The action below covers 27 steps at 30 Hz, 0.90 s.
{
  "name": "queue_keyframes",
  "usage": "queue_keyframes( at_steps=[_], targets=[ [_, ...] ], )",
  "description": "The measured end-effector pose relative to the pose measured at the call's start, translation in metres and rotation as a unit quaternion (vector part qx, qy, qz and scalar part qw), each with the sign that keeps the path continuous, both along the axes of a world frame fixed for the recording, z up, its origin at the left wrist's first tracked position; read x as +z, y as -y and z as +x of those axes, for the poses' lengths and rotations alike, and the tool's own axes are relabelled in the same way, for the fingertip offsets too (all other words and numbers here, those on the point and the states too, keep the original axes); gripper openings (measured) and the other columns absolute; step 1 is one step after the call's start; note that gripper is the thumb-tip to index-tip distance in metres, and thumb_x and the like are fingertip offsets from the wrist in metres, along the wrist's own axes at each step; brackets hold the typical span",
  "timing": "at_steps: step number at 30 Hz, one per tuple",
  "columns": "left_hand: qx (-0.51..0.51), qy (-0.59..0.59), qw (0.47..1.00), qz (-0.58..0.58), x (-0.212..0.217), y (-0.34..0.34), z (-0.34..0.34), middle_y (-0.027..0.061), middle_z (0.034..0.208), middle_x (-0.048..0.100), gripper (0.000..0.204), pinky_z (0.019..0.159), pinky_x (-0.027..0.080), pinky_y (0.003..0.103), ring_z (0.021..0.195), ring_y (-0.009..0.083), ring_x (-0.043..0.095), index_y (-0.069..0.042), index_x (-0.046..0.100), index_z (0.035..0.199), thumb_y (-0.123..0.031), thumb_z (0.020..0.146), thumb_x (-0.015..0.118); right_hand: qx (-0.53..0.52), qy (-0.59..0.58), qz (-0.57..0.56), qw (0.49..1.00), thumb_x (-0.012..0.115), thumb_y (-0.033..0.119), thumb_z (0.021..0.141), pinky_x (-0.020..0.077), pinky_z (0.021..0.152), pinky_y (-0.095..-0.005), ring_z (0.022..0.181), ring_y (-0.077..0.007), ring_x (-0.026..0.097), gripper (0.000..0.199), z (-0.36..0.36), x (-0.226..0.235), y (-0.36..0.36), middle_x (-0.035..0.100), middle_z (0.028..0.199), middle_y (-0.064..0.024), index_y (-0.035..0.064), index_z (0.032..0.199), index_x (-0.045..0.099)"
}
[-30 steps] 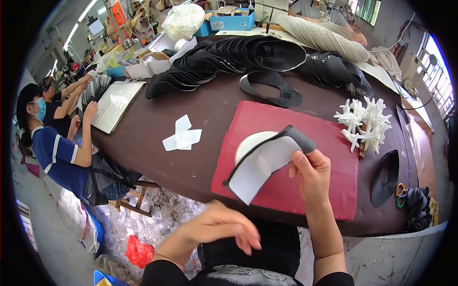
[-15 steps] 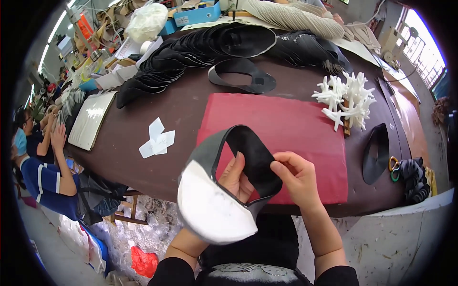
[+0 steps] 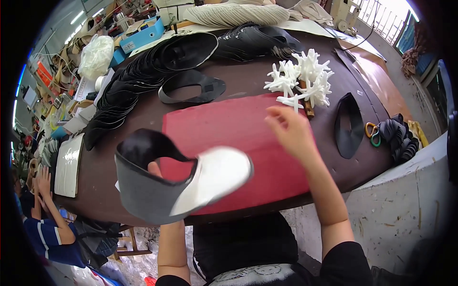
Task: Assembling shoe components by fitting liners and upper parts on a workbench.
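Note:
A grey-black shoe upper (image 3: 148,198) with a white toe section hangs over the near edge of the red sheet (image 3: 257,167). My left hand (image 3: 154,168) grips it from below and behind; only the thumb tip shows through the opening, and the other fingers are hidden. Apart from the upper, my right hand (image 3: 290,131) is raised over the right side of the sheet. Its fingers are loosely bent and somewhat apart, with nothing visible in them. Just beyond its fingertips stands a cluster of white branching, coral-like pieces (image 3: 312,78) by a brown stick.
Overlapping black uppers (image 3: 114,102) line the table's far left. Single black uppers lie beyond the sheet (image 3: 217,88) and at right (image 3: 349,126). Scissors (image 3: 371,133) with orange and green handles sit beside a dark bundle (image 3: 398,138). A co-worker (image 3: 52,233) is at left.
My right hand has let go of the upper and moved up toward the white cluster. My left hand has carried the upper leftward and turned it, so its white toe points right. The view has shifted right.

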<state>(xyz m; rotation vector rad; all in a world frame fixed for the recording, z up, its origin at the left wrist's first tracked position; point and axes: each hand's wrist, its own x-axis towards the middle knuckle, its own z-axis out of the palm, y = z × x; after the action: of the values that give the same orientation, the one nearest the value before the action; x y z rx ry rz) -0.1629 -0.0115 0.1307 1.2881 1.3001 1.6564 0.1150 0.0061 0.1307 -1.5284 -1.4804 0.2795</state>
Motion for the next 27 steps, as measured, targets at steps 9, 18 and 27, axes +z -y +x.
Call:
queue_keyframes(
  at_steps=[9,18,27],
  targets=[
    [-0.11,-0.517,0.813,0.245,-0.022,0.033,0.018,0.0044,0.119,0.062,0.031,0.081,0.045,0.033,0.095,0.022,0.056,-0.007,0.071,0.104,-0.001,0.073,0.07,-0.176,0.115,-0.082,0.974,0.069,0.012,0.082,0.049,0.064,-0.0326,0.064,-0.0216,0.059,0.015,0.106,-0.045,-0.059,0.064,0.077,-0.0086,0.0011,0.09,0.063],
    [-0.142,-0.458,0.834,0.275,-0.01,0.035,-0.003,0.005,0.117,0.065,0.026,0.08,0.045,0.033,0.095,0.0216,0.06,-0.008,0.071,0.097,0.001,0.073,0.07,-0.142,0.11,-0.154,0.971,0.066,0.01,0.081,0.0499,0.065,-0.0373,0.063,-0.0285,0.06,0.011,0.109,-0.03,-0.064,0.062,0.073,-0.0112,0.0024,0.088,0.062],
    [-0.141,-0.46,0.826,0.293,-0.003,0.04,0.002,0.0048,0.118,0.066,0.025,0.08,0.045,0.034,0.095,0.0218,0.061,-0.007,0.071,0.096,0.001,0.073,0.07,-0.178,0.296,-0.046,0.937,0.062,0.005,0.076,0.0503,0.065,-0.0407,0.067,-0.0354,0.061,0.007,0.095,-0.039,-0.058,0.065,0.075,-0.0152,0.004,0.083,0.061]
  ],
)
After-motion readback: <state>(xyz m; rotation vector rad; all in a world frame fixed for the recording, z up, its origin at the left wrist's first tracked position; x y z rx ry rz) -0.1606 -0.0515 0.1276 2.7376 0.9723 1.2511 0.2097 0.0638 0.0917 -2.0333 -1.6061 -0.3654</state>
